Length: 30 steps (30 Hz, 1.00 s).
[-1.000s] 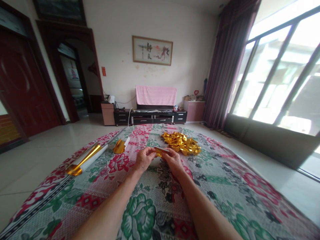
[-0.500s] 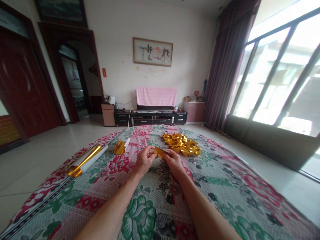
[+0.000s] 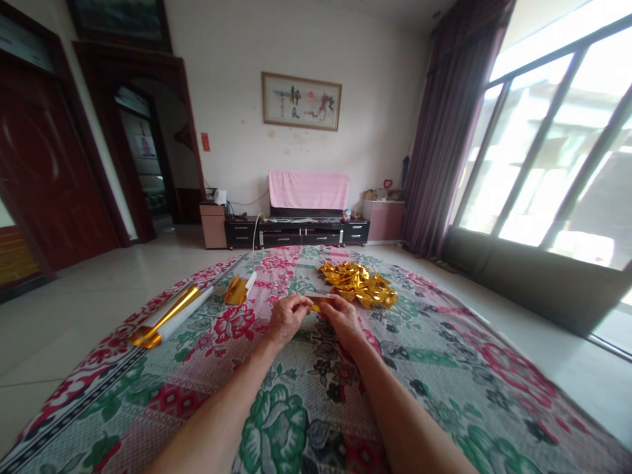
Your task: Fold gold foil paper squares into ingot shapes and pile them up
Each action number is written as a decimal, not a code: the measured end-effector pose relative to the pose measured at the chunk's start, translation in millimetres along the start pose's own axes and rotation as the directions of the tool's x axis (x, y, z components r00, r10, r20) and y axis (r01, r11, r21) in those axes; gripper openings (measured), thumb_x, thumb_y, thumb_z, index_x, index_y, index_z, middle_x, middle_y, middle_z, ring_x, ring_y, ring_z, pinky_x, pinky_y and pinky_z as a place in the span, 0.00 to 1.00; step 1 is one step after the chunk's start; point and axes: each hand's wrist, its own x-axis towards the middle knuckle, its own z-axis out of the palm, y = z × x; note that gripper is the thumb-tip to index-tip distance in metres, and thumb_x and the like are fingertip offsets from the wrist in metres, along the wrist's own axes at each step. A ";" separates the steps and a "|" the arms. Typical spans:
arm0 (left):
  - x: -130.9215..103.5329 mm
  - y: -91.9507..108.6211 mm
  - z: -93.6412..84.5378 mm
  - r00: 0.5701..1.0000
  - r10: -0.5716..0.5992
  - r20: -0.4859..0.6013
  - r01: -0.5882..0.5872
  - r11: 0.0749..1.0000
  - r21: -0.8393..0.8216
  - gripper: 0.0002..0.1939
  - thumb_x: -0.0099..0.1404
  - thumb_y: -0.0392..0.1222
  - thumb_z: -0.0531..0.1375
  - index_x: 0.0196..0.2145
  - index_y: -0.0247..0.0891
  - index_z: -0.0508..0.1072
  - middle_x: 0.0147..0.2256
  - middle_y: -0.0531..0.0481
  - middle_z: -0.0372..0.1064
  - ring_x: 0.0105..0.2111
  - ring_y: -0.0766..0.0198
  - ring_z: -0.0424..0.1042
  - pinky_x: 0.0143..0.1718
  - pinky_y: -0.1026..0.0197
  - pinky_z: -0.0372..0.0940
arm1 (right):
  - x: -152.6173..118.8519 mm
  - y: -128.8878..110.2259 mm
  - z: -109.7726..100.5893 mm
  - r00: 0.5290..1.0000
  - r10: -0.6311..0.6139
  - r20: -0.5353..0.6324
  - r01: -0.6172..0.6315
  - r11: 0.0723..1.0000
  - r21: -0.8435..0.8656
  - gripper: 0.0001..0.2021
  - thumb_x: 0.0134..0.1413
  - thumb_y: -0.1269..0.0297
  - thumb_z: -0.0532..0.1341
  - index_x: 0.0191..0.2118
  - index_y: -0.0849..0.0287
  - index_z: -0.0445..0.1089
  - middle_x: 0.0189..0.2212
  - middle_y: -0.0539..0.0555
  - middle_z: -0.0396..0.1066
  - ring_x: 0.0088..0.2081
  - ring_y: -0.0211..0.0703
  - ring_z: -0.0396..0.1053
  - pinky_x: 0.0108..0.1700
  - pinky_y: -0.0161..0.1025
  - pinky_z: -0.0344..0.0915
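Observation:
Between my two hands is a small piece of gold foil paper (image 3: 316, 307), with a pale strip showing along its upper edge. My left hand (image 3: 287, 316) pinches its left end with thumb and fingers. At the right end, the fingers of my right hand (image 3: 344, 318) are closed on it. Just beyond my right hand lies a heap of folded gold foil pieces (image 3: 359, 284). Farther left are a small curled stack of gold foil sheets (image 3: 237, 289) and a long roll of gold and white paper (image 3: 172, 317).
A flowered cloth (image 3: 276, 421) covers the round-edged surface under my hands. Across the floor stands a low black cabinet (image 3: 241, 234) with a pink cloth (image 3: 309, 189) above it. A purple curtain (image 3: 439, 145) and large windows are on the right.
The foil piece has turned a little between my fingers, and its pale edge now shows along the top. Both hands stay in nearly the same place.

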 end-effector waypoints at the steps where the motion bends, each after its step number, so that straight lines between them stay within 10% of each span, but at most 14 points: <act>1: 0.0 0.1 -0.3 1.000 0.016 0.012 -0.016 1.000 0.000 0.07 0.55 0.39 0.57 0.28 0.40 0.75 0.25 0.51 0.71 0.25 0.66 0.70 0.29 0.66 0.63 | 0.0 0.1 0.0 1.000 0.000 0.002 0.000 1.000 0.004 0.16 0.36 0.55 0.64 0.32 0.61 0.71 0.21 0.48 0.67 0.22 0.32 0.60 0.26 0.31 0.58; 30: 1.6 -11.1 -3.4 0.989 0.147 0.014 -0.147 0.977 0.152 0.12 0.60 0.35 0.53 0.36 0.38 0.76 0.28 0.49 0.68 0.27 0.68 0.69 0.31 0.67 0.65 | 1.6 1.8 -1.9 0.995 0.036 0.091 -0.050 0.986 0.157 0.19 0.35 0.58 0.67 0.37 0.59 0.69 0.34 0.53 0.74 0.32 0.38 0.69 0.33 0.34 0.62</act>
